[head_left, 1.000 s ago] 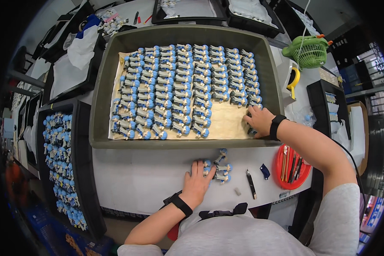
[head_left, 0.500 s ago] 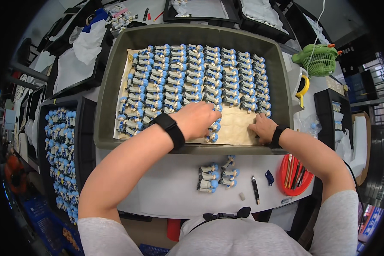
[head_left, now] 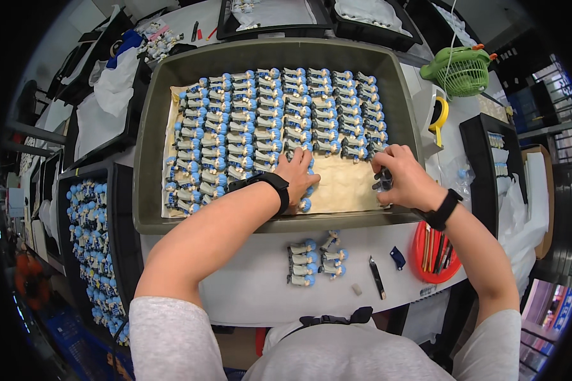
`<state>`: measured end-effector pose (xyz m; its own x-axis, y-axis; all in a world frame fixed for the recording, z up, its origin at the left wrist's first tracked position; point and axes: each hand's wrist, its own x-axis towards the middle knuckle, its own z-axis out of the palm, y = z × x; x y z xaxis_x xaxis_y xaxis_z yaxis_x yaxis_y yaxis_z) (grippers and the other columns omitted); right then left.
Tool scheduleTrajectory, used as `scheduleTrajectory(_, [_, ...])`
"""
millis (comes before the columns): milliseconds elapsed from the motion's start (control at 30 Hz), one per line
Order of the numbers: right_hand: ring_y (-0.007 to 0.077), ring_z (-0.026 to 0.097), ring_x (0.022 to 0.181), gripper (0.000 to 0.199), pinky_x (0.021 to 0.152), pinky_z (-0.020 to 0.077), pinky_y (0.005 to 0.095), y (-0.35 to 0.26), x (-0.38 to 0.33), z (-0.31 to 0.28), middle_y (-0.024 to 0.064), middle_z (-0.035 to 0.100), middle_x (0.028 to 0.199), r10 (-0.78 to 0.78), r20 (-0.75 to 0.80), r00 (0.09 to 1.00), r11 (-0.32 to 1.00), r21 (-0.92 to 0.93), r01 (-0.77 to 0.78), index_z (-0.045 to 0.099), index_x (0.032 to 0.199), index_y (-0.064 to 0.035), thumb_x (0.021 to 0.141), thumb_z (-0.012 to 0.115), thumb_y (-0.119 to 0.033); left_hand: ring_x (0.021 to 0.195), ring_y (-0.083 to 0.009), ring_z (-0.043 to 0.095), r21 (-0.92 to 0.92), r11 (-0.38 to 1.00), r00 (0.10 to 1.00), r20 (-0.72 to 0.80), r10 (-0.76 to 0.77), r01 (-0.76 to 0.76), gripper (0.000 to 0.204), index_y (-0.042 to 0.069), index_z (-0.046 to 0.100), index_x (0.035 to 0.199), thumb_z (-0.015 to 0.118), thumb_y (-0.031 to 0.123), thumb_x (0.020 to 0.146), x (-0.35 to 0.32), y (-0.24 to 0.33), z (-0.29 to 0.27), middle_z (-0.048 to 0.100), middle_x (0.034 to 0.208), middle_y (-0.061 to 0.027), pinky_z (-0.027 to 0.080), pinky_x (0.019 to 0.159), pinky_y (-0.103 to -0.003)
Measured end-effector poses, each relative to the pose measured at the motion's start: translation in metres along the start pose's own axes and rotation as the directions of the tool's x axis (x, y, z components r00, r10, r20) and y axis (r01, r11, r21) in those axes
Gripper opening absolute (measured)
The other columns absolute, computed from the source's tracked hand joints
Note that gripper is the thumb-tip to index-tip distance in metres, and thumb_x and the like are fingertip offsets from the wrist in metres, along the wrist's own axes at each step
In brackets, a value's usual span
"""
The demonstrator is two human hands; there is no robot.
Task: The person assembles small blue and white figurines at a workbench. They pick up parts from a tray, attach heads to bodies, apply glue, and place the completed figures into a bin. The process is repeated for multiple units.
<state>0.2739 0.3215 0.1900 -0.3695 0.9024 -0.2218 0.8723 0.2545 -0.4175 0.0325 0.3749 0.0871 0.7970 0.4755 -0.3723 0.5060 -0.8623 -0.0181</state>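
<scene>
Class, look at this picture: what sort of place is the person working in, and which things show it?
Probably a small factory or workshop bench: a big grey tray holds rows of identical blue-capped figurines, a second tray of them sits left, and tools lie in a red dish.

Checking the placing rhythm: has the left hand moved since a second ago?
Yes. The left hand went from the loose figurines on the table up into the grey tray.

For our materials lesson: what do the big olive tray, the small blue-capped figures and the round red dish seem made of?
Big olive tray: likely moulded plastic, matt, rounded rim. Small blue-capped figures: probably painted plastic or resin, slight sheen. Round red dish: glossy plastic, apparently.
</scene>
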Motion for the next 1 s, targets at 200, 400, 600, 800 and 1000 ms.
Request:
scheduleTrajectory(200, [0.0335, 0.046, 0.099, 0.043, 0.084, 0.0429, 0.0393, -0.103, -0.067, -0.035, 0.0145, 0.047, 0.103, -0.259, 0.073, 0.963, 0.936, 0.264, 0.231, 0.055, 0.095, -0.0075, 0.058, 0.077, -0.013, 0.114, -0.0377, 0.037, -0.008, 0.999, 0.999, -0.022, -0.033, 0.033, 0.08, 0.017, 0.052, 0.116, 0.085, 0.04, 0.046, 0.002, 0.007, 0.006, 0.038, 0.123, -0.0239, 0.049, 0.075, -0.046])
scheduleTrajectory(400, [0.0372, 0.044, 0.097, 0.037, 0.078, 0.0472, 0.0377, -0.121, -0.093, 0.08, 0.0216, 0.047, 0.103, -0.298, 0.19, 0.936, 0.952, 0.128, 0.277, 0.056, 0.098, -0.0049, 0.063, 0.069, -0.004, 0.109, -0.0369, 0.042, -0.164, 0.986, 0.999, -0.038, -0.019, 0.013, 0.076, 0.015, 0.051, 0.117, 0.083, 0.014, 0.048, 0.007, -0.001, 0.0, 0.04, 0.113, -0.0231, 0.052, 0.076, -0.04])
scheduleTrajectory(600, [0.0331, 0.045, 0.095, 0.028, 0.071, 0.0491, 0.0319, -0.123, -0.077, 0.142, 0.0196, 0.046, 0.098, -0.303, 0.202, 0.931, 0.918, -0.201, 0.342, 0.054, 0.094, -0.0027, 0.068, 0.063, -0.007, 0.102, -0.0401, 0.044, -0.393, 0.919, 0.952, -0.272, -0.138, 0.021, 0.063, 0.012, 0.05, 0.108, 0.077, 0.007, 0.051, -0.039, -0.008, -0.053, 0.042, 0.108, -0.0232, 0.047, 0.082, -0.043])
scheduleTrajectory(800, [0.0303, 0.045, 0.101, 0.039, 0.079, 0.0441, 0.0365, -0.115, -0.07, 0.159, 0.0169, 0.048, 0.103, -0.275, 0.169, 0.946, 0.933, -0.19, 0.306, 0.053, 0.104, -0.0032, 0.068, 0.067, -0.013, 0.106, -0.0415, 0.044, -0.602, 0.782, 0.9, -0.414, -0.135, -0.159, 0.057, 0.012, 0.051, 0.105, 0.074, 0.008, 0.053, -0.154, 0.045, -0.087, 0.042, 0.113, -0.0221, 0.044, 0.086, -0.045])
scheduleTrajectory(1000, [0.0331, 0.044, 0.114, 0.057, 0.08, 0.0446, 0.0393, -0.116, -0.071, 0.134, 0.018, 0.047, 0.118, -0.322, 0.039, 0.946, 0.947, 0.034, 0.32, 0.051, 0.115, -0.0044, 0.064, 0.076, -0.012, 0.105, -0.0364, 0.045, -0.498, 0.86, 0.986, -0.06, -0.158, 0.108, 0.062, 0.013, 0.051, 0.108, 0.078, 0.006, 0.052, -0.2, 0.097, 0.018, 0.043, 0.112, -0.0189, 0.047, 0.08, -0.042])
